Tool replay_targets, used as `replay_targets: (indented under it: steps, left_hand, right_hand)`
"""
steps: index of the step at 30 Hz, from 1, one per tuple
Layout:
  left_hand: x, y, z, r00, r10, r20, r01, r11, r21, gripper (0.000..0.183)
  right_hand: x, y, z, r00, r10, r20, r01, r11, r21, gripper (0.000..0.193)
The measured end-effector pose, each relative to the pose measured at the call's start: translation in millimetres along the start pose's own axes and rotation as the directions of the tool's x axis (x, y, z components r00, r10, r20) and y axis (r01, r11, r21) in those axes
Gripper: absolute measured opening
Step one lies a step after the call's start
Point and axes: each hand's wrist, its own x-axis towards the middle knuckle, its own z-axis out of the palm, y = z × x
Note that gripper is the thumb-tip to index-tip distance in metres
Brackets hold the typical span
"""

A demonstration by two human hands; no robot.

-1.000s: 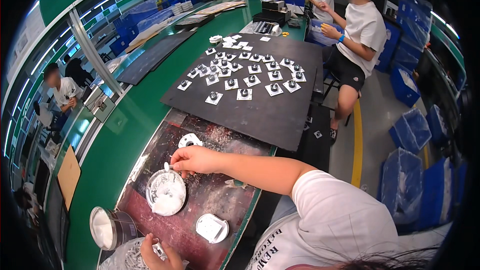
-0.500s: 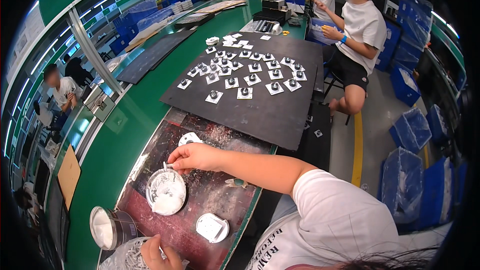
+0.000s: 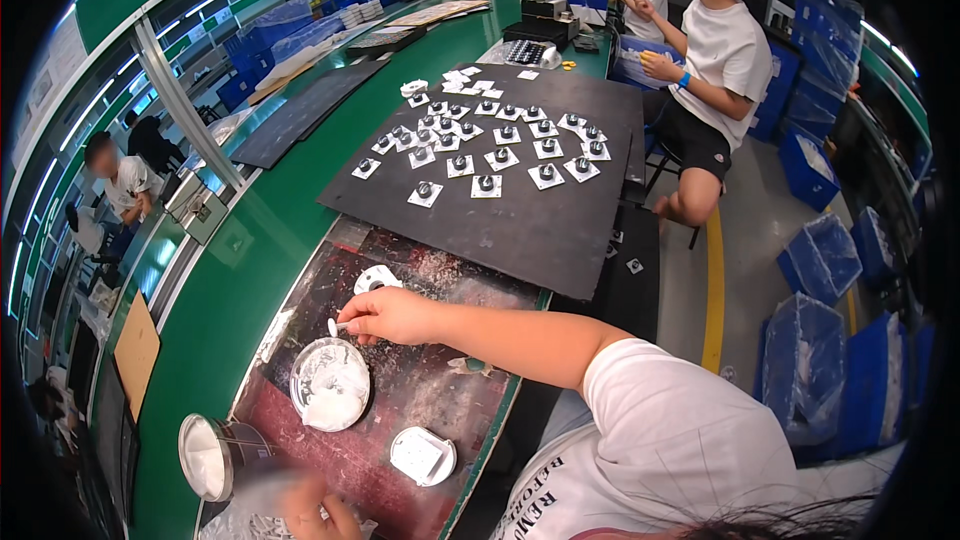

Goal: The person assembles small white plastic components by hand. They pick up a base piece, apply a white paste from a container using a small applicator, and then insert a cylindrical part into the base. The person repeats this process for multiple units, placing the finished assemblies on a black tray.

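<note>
My right hand (image 3: 392,316) is closed, thumb against fingers, on a small white stick-like piece with a rounded end (image 3: 334,327). The piece is just above the far rim of a round dish (image 3: 362,408) holding white paste (image 3: 332,406). At the lower edge my left hand (image 3: 325,512) is partly smeared by motion and cut off by the frame. It is over a clear plastic bag (image 3: 245,518) of small pale parts, and whether it holds one cannot be made out. Beside the bag, a tilted tin (image 3: 238,445) contains more white paste.
A white round part (image 3: 424,456) and a white ring-shaped part (image 3: 377,280) lie on the stained red board (image 3: 420,400). Beyond is a black board (image 3: 480,225) carrying several white square plates with dark knobs (image 3: 486,184). A seated co-worker (image 3: 720,65) is at the far right.
My right hand has lifted the small white piece slightly away from the dish rim, baring its rounded end. My left hand has moved slightly and is now blurred over the bag.
</note>
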Motion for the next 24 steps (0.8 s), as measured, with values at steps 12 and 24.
replay_targets:
  steps: [12, 24]
  left_hand:
    - [0, -3, -2, 1.0, 0.023, 0.01, -0.023, 1.0, 0.004, 0.012]
    - [-14, 19, 13, 0.958, -0.008, 0.286, 0.108, 0.936, -0.334, 0.057]
  right_hand:
    - [-1, 0, 2, 0.997, -0.076, -0.019, 0.073, 0.987, -0.141, 0.018]
    - [-72, -33, 12, 0.959, -0.252, 0.13, 0.281, 0.905, -0.32, 0.019]
